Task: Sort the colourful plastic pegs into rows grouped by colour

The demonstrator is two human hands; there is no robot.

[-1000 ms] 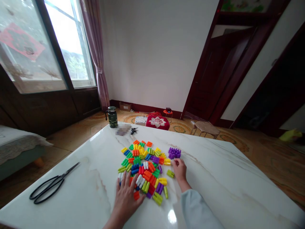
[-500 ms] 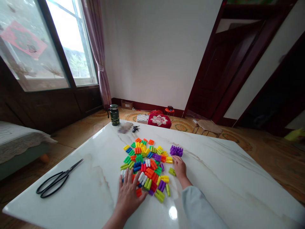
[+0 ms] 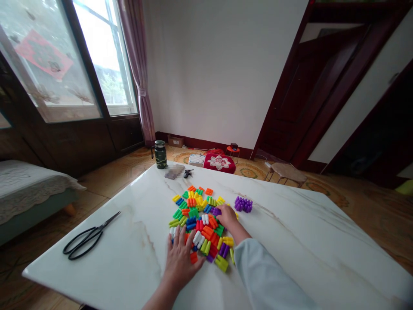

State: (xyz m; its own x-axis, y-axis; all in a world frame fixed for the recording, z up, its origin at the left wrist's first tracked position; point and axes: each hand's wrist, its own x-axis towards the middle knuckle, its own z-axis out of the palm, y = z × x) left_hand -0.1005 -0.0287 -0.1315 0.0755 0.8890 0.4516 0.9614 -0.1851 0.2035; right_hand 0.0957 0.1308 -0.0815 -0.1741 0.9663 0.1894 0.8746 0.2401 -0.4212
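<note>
A loose heap of colourful plastic building blocks [image 3: 209, 234] lies on the marble-patterned table [image 3: 277, 254]. My left hand [image 3: 181, 254] rests over the near left edge of the heap, fingers spread, touching white and orange blocks. My right hand [image 3: 228, 218] reaches into the right side of the heap, its fingertips closed about a purple block [image 3: 215, 211] that is partly hidden by them. Just right of the heap stands a separate cluster of purple blocks [image 3: 243, 204], joined together.
Black-handled scissors [image 3: 88, 239] lie at the left of the table. Toward the far left corner are a camouflage bottle [image 3: 160, 155], a blurred item [image 3: 174, 172] and keys [image 3: 188, 173]. Beyond the table are a red cloth-covered stool [image 3: 219, 163] and a brown stool [image 3: 287, 172].
My right hand has moved left from beside the purple cluster to a purple block in the heap. My left hand stays over the near left edge. The view has shifted slightly.
</note>
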